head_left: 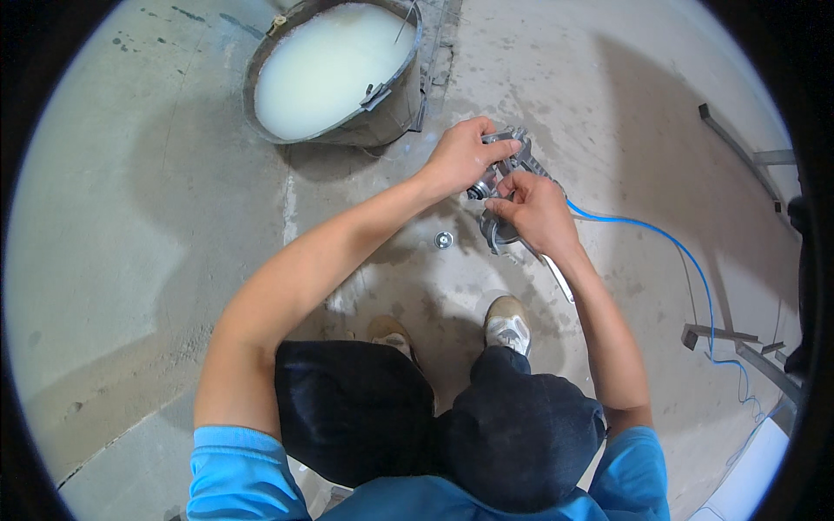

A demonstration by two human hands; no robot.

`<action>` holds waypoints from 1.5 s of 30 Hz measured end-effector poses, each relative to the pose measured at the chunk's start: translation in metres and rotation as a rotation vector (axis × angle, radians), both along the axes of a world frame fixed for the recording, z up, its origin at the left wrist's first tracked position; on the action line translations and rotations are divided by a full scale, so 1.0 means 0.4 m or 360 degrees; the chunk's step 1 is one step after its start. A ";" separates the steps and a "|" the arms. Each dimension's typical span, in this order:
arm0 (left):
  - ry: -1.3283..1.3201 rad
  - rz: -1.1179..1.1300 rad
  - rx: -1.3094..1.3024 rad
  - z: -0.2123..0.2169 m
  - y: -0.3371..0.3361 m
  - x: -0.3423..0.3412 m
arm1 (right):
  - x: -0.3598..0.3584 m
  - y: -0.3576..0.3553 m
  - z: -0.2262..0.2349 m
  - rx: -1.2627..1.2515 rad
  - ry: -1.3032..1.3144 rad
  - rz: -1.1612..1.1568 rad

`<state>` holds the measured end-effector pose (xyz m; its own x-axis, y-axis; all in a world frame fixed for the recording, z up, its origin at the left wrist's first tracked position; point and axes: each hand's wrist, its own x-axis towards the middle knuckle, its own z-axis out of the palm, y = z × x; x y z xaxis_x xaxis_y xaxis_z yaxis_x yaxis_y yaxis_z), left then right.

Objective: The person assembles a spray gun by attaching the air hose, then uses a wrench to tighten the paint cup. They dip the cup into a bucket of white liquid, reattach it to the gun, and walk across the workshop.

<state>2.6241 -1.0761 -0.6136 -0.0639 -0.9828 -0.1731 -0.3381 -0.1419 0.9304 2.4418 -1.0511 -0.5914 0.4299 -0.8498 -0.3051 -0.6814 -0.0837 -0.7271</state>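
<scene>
A grey metal power tool (532,160) with a blue hose, looking like a grinder, is held low over the floor in front of me. My left hand (460,158) is closed on its far side, thumb and fingers across the metal body. On the near side, my right hand (540,215) has its thumb and index finger pinched close to a round dark threaded part (479,188). What those fingertips hold is too small to make out. A curved dark metal piece (495,233) shows below the right hand. On the floor nearby lies a small round metal flange (444,240).
A dark bucket (382,123) of milky liquid stands at the far left. The blue hose (647,227) runs right across the concrete floor (217,200). Metal frame legs (725,334) stand at right. My shoes (506,326) are close below the tool.
</scene>
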 end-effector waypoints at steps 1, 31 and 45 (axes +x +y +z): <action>-0.0003 -0.0001 -0.0017 -0.003 -0.001 -0.001 | 0.006 0.008 -0.005 -0.0049 0.0034 -0.0013; 0.0506 0.0174 0.0486 -0.074 -0.001 0.004 | 0.012 -0.021 -0.024 0.0028 0.0172 0.0123; 0.0465 0.0138 0.0626 -0.071 0.000 -0.005 | -0.019 -0.035 -0.046 0.0260 0.0072 0.0132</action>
